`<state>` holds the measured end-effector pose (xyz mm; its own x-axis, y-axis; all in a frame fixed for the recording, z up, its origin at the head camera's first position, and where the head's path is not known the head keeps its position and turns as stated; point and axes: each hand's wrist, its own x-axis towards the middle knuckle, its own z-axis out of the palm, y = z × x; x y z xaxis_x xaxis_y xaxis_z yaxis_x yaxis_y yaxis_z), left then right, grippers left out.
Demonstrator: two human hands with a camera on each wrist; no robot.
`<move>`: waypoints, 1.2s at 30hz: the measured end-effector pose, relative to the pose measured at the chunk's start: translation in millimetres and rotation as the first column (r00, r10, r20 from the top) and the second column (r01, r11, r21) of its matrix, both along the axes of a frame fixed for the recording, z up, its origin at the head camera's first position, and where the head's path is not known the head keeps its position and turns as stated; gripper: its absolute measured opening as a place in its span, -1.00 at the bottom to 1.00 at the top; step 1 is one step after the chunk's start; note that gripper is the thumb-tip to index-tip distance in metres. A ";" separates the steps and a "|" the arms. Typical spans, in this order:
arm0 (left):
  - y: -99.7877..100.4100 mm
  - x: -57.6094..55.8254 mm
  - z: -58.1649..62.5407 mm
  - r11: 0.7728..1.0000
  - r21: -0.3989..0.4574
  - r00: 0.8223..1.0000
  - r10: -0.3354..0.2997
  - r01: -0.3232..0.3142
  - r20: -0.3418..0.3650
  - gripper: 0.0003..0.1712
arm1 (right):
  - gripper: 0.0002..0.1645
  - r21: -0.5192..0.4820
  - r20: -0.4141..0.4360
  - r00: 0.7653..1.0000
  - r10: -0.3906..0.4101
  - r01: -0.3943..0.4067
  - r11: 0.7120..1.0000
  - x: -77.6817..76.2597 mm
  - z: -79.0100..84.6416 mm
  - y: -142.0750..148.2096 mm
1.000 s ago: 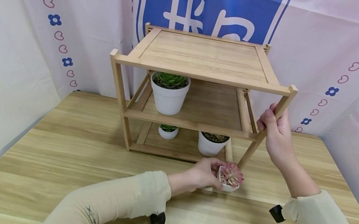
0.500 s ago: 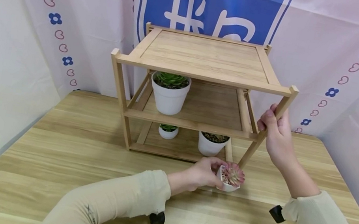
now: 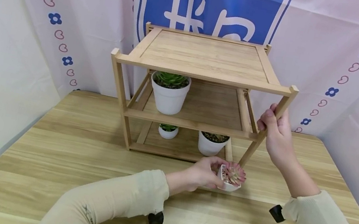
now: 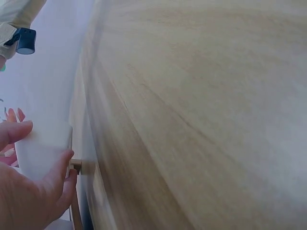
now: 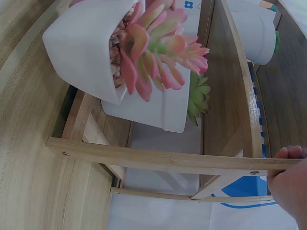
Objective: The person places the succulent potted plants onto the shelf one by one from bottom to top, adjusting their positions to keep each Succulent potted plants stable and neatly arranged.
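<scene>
My left hand (image 3: 202,174) holds a small white square pot with a pink succulent (image 3: 235,174), thumb and fingers on its sides. The pot leans to the right, in front of the wooden shelf's (image 3: 207,55) lower right corner. In the left wrist view the pot's smooth white side (image 4: 45,146) shows between thumb and fingers; in the right wrist view its pebbles and pink leaves (image 5: 160,52) face the post. My right hand (image 3: 277,137) grips the shelf's right front post (image 3: 250,150) below the top board.
A larger white pot with a green succulent (image 3: 169,96) stands on the middle tier, at left. The bottom tier bears a small white pot (image 3: 167,134) and a bigger one (image 3: 210,145), both partly hidden by the tier above. Behind the table (image 3: 61,147) hangs a printed curtain (image 3: 314,39).
The pink succulent in my left hand has tipped and shifted slightly to the right, showing more pebbles. My right hand keeps its grip on the post.
</scene>
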<state>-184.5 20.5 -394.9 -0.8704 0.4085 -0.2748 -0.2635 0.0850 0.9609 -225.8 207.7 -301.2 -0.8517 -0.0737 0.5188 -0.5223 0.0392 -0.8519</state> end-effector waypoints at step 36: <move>-13.0 14.5 11.2 0.997 0.061 0.999 -0.037 0.037 0.003 -0.28 | -0.92 0.016 0.003 1.000 -0.002 0.002 1.000 0.9 0.5 0.4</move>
